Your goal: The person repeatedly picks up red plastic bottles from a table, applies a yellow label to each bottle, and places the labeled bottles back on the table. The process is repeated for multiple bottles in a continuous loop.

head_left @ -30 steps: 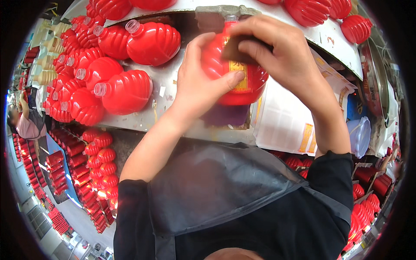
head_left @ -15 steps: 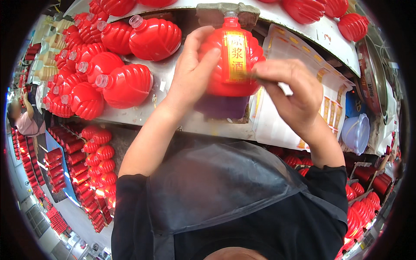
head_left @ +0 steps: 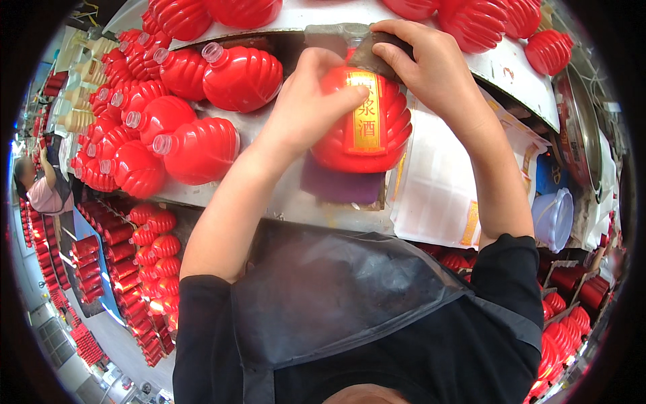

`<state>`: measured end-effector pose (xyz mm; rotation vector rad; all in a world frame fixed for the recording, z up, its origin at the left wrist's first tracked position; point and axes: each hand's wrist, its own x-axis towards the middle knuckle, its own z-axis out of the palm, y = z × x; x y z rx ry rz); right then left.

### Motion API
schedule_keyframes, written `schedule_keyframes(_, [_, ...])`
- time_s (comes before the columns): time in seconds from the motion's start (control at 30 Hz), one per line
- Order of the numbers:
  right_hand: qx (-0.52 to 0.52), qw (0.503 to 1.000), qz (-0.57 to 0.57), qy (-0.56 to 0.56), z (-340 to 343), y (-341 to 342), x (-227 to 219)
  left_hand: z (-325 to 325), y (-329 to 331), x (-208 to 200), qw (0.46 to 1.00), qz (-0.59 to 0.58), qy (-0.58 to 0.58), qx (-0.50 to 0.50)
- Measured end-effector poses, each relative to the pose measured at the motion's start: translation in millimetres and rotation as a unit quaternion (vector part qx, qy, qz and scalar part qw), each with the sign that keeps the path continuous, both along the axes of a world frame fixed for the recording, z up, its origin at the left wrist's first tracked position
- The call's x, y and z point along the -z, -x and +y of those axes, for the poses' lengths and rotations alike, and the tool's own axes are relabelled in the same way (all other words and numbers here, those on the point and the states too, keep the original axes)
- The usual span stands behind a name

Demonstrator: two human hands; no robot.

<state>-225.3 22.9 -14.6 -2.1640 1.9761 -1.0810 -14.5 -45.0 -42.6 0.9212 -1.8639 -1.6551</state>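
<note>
A red ribbed plastic bottle [head_left: 363, 151] lies on a purple pad [head_left: 343, 185], its neck pointing away from me. A yellow-and-red label [head_left: 366, 121] runs down its upper face. My left hand [head_left: 313, 97] grips the bottle's left side, thumb resting on the label. In my right hand [head_left: 427, 54] is a dark flat piece [head_left: 377, 57], perhaps a scraper or rubber pad, pinched between thumb and fingers. It sits across the bottle's shoulder at the label's top end and partly hides the neck.
Many red bottles [head_left: 198, 151] crowd the bench to the left, and more [head_left: 471, 23] stand on a white surface beyond. A white label sheet [head_left: 431, 188] lies right of the pad. Past it hang or stand a pale bucket [head_left: 553, 212] and a large round metal pan [head_left: 580, 128].
My right hand has moved from the label's lower end up to the bottle's shoulder, bringing the dark piece into plain sight. My left thumb now lies over the label.
</note>
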Motion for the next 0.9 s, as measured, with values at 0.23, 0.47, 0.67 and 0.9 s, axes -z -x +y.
schedule_keyframes(0.23, [0.035,0.982,-0.174,0.069,16,-6,-17,-15,15,-7,0.989,0.040,-0.140,-0.003])
schedule_keyframes(0.47, [0.024,0.995,-0.075,0.060,26,-13,-9,-20,19,2,0.991,0.055,-0.120,-0.017])
schedule_keyframes(0.67, [-0.205,0.967,0.085,0.127,86,-44,4,-16,18,3,0.993,0.069,-0.096,-0.018])
schedule_keyframes(0.9, [-0.123,0.982,-0.143,-0.032,119,-58,1,-2,4,12,0.991,0.089,0.062,-0.082])
